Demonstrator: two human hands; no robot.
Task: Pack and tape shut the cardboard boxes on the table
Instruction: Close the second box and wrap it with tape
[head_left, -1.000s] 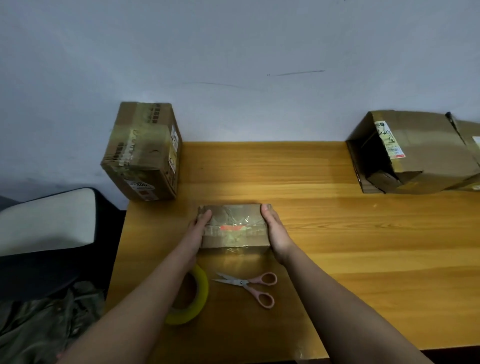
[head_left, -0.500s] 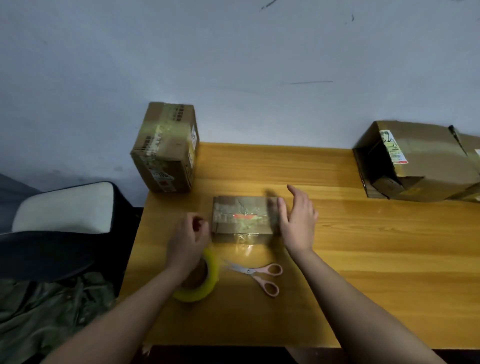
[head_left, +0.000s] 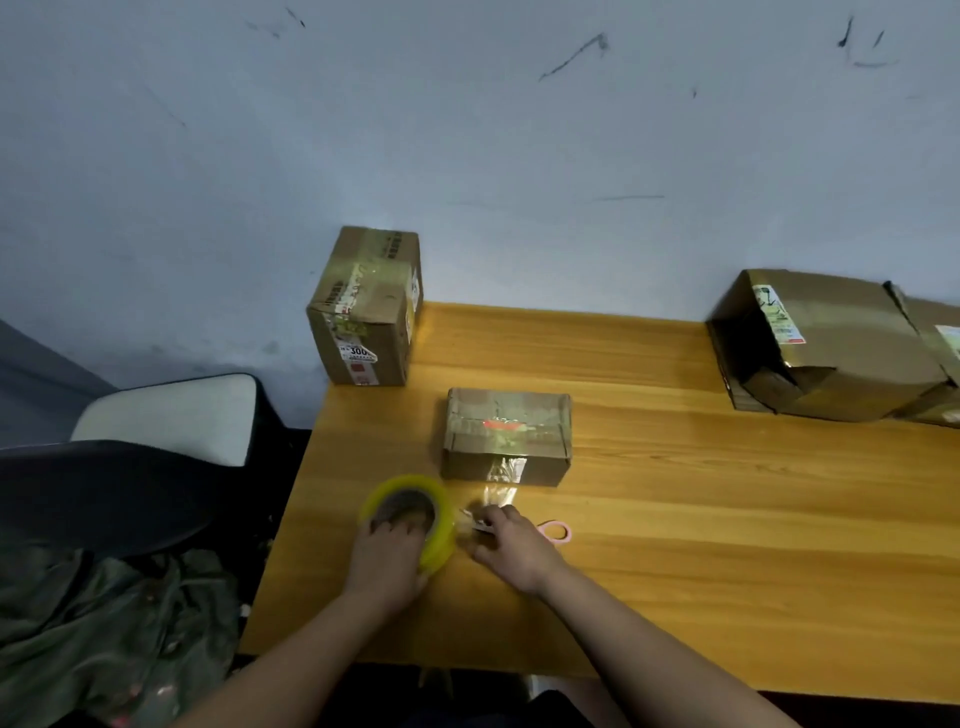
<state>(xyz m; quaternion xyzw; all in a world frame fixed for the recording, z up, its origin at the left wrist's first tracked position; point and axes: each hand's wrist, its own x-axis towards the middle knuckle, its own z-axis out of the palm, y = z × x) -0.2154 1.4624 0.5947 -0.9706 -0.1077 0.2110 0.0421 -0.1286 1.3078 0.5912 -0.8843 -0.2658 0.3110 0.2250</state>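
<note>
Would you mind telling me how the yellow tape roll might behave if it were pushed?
The yellow tape roll, tilted up by the left hand, would probably roll if released on edge. Its loose strip, which the right hand seems to pinch, looks floppy and clingy.

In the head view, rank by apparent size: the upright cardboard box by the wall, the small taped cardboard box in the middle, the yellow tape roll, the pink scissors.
1. Upright cardboard box
2. Small taped cardboard box, nearer the camera, so unsure
3. Yellow tape roll
4. Pink scissors, mostly hidden by the right hand
</note>
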